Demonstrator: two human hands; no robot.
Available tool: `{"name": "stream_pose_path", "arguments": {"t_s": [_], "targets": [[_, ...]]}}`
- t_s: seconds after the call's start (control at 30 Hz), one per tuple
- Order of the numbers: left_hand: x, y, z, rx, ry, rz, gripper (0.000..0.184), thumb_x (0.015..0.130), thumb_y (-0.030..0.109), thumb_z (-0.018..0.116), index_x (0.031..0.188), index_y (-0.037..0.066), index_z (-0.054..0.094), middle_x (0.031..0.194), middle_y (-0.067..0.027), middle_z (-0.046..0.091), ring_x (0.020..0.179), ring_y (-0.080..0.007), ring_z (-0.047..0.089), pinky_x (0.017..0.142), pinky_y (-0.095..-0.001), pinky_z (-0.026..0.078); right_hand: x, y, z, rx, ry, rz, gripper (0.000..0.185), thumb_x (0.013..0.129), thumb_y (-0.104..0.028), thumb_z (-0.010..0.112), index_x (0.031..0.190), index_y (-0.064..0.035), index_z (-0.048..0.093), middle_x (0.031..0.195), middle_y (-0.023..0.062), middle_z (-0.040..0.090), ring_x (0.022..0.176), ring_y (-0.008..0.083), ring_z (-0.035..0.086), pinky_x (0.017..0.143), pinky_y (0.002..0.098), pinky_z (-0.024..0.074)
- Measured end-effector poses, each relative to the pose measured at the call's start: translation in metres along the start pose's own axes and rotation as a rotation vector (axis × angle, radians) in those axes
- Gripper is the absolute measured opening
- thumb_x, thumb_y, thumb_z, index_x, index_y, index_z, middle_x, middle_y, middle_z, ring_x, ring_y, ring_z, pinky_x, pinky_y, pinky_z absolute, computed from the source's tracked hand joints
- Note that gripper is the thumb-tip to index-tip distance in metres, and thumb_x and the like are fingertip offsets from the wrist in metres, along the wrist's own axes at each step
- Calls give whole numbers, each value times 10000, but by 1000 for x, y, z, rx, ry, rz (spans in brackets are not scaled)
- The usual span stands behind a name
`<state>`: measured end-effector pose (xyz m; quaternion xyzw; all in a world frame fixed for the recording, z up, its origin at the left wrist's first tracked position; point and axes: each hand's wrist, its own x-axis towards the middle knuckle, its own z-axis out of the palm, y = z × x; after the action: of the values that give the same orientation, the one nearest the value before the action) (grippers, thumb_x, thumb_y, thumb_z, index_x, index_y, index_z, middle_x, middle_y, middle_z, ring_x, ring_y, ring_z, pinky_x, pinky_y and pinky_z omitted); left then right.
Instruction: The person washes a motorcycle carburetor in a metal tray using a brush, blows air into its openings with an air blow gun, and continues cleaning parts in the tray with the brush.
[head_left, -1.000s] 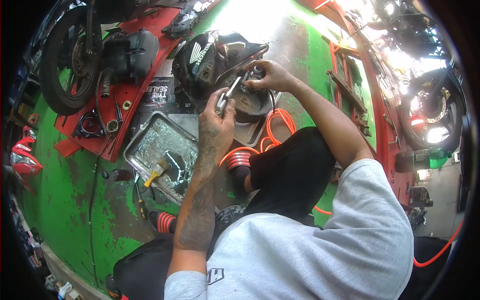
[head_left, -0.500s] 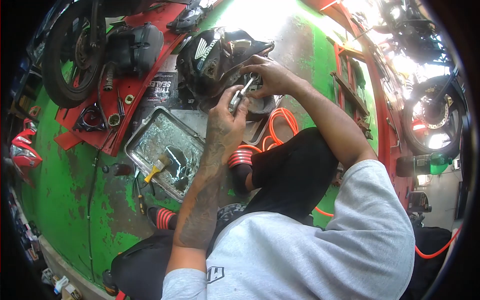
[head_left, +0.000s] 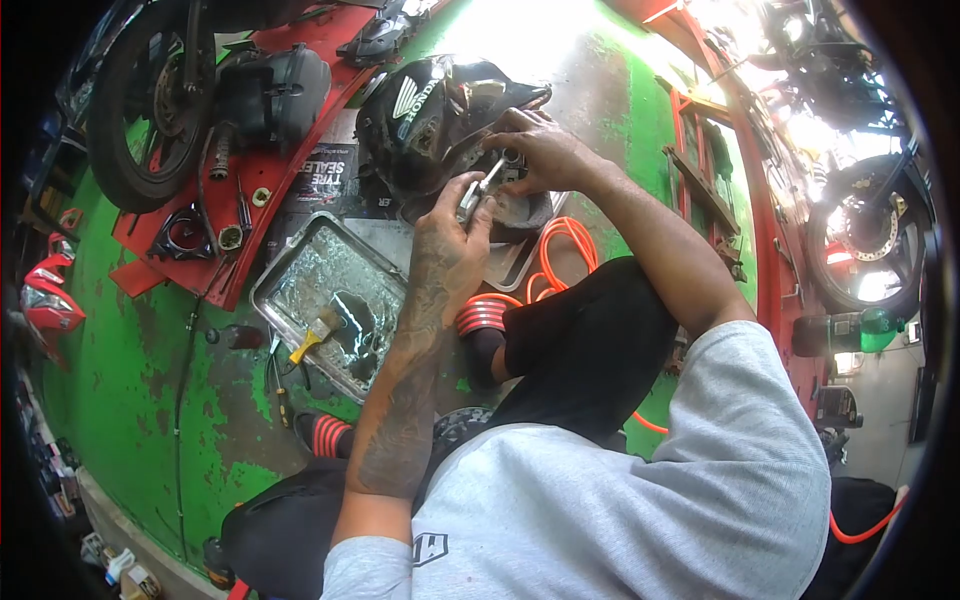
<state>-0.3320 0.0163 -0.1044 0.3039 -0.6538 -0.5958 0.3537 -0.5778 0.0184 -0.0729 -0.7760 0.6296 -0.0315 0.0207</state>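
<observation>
Pinched in my left hand is a small silver metal piece, whose exact kind I cannot make out. My right hand curls its fingers round the ring end of a slim spanner. The spanner slants down so its other end meets the metal piece at my left fingertips. Just beyond both hands lies a black Honda motorcycle fairing or tank. A dark part sits below my right hand, partly hidden by it.
Left of my forearm, a metal tray holds dark liquid and a yellow-handled brush. A red stand bears motorcycle parts. Coiled orange hose lies by my knee. Motorcycle wheels flank both sides.
Both hands keep their grip at nearly the same spot. The spanner's ring end has turned slightly and is more covered by my right fingers. The view has shifted very slightly.
</observation>
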Motion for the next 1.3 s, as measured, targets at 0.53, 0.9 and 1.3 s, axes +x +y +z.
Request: {"name": "stream_pose_path", "arguments": {"t_s": [0.53,0.9,1.3], "targets": [[0,-1,-9,-261,-213,-100,295,1034,177,668,1298,48,643,814,21,622,737,-55,584,650,-238,493,-21,43,34,1458,47,422,481,1061,-380,477,1411,-60,552,1179,77,708,1081,163,694,947,339,560],[-1,-5,2,-168,-148,-59,315,1036,185,662,1325,63,639,801,1,641,728,-77,604,656,-261,502,-23,49,28,1929,-18,448,537,1045,-526,454,1344,-99,583,1204,159,727,1084,312,739,735,441,636],[2,0,-1,-2,-4,63,302,1029,187,665,1311,79,651,796,-11,648,726,-76,603,651,-268,499,-16,35,19,1851,115,571,529,1060,-519,457,1225,-52,643,1046,144,749,855,279,755,671,433,625]]}}
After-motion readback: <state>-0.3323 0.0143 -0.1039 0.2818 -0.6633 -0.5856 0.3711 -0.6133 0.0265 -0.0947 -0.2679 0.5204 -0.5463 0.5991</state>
